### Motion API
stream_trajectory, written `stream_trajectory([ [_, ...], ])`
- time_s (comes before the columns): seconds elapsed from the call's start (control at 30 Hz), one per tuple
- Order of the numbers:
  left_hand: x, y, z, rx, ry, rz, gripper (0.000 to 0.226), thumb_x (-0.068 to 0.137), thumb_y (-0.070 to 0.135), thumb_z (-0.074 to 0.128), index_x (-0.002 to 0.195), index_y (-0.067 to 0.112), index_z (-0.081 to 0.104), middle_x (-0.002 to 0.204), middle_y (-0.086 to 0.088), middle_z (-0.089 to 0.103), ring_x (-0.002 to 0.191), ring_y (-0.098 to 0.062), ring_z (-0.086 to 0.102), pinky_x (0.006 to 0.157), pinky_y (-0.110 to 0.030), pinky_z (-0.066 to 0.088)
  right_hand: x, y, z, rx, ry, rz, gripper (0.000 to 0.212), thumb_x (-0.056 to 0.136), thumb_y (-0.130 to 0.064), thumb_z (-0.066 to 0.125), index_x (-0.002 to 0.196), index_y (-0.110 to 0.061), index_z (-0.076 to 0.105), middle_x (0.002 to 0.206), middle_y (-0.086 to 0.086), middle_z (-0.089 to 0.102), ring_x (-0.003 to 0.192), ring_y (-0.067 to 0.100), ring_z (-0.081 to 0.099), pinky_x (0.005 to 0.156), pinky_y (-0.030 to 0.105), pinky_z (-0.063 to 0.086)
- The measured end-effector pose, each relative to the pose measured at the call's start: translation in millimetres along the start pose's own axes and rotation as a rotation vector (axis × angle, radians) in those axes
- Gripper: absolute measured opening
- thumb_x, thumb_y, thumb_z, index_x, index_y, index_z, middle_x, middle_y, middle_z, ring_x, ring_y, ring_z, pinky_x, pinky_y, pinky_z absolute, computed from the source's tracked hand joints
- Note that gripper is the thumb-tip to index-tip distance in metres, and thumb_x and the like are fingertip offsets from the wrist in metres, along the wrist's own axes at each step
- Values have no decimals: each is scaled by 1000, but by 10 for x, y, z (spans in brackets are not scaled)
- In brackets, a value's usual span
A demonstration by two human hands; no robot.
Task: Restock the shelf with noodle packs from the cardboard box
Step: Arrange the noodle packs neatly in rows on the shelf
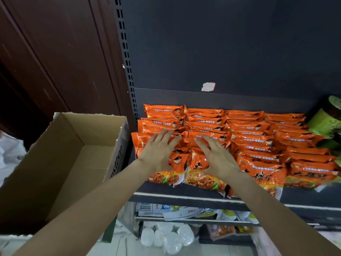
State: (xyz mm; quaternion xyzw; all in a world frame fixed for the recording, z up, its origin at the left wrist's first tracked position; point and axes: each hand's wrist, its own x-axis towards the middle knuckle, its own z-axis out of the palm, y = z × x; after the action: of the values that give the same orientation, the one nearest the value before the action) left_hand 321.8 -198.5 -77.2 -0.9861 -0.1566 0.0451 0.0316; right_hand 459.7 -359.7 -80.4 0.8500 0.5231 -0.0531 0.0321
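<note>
Orange noodle packs (pixel 254 137) lie in overlapping rows across the dark shelf (pixel 184 197). The left hand (pixel 158 152) and right hand (pixel 217 157) rest flat on the front packs, fingers spread, gripping nothing. The cardboard box (pixel 73 137) stands open just left of the shelf.

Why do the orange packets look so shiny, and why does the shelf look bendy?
In the head view, light glares off the glossy noodle packs; the wide-angle lens curves the shelf edge and the post; the right-hand packs and the green jar look smeared.

Flat hands (pixel 188 154) on noodle packs (pixel 258 141)
</note>
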Motion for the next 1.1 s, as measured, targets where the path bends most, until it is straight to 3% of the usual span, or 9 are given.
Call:
stream_trajectory([
  [0.13,70,69,5,75,-41,9,113,73,49,73,150,23,-5,158,-6,-4,146,-28,-2,118,-44,11,-19,82,-27,-76,0,40,113,74,-41,76,150,-23,-7,157,8,-5,145,26,0,118,38,3],
  [0.27,106,125,35,79,-28,-29,107,76,44,73,150,21,0,158,-6,2,146,-28,4,116,-42,19,81,49,-42,-153,-4,-20,113,73,-40,77,150,-23,-4,157,10,2,144,27,12,118,40,9],
  [0.43,119,186,30,55,-14,-79,102,77,40,72,150,20,4,158,-3,4,146,-26,6,115,-40,21,120,51,-70,-180,6,2,111,74,-37,77,150,-22,-3,156,10,5,144,26,12,118,43,10],
  [0.6,16,218,29,-4,4,-69,95,80,35,70,150,22,7,158,-3,4,146,-26,6,116,-39,19,49,-46,-61,37,-14,-17,107,77,-24,76,150,-22,-2,156,7,-1,145,25,3,118,38,7],
  [0.7,-119,161,-54,-96,61,-75,80,85,30,64,149,24,17,156,-2,14,143,-23,15,113,-36,22,26,-191,-163,208,47,-79,92,81,-25,69,150,-22,8,156,2,5,144,21,6,118,35,15],
  [0.87,-498,-83,-149,-281,236,-248,38,91,24,51,129,20,50,129,-1,53,120,-21,49,90,-34,42,25,-641,-302,410,206,-140,49,91,-25,55,137,-19,38,135,-1,40,128,17,37,102,30,37],
  [0.97,-839,-270,-145,-335,275,-332,29,93,25,50,121,19,56,115,-3,62,104,-25,59,77,-34,45,15,-1018,-313,448,186,-188,36,93,-21,53,129,-18,49,128,0,50,122,16,45,99,31,41],
  [1.1,-1377,-592,-60,-443,306,-459,28,92,26,50,118,21,59,107,-3,66,96,-26,61,75,-34,48,-36,-1565,-224,479,152,-251,27,91,-17,51,117,-16,58,114,2,57,108,21,53,88,39,46],
])
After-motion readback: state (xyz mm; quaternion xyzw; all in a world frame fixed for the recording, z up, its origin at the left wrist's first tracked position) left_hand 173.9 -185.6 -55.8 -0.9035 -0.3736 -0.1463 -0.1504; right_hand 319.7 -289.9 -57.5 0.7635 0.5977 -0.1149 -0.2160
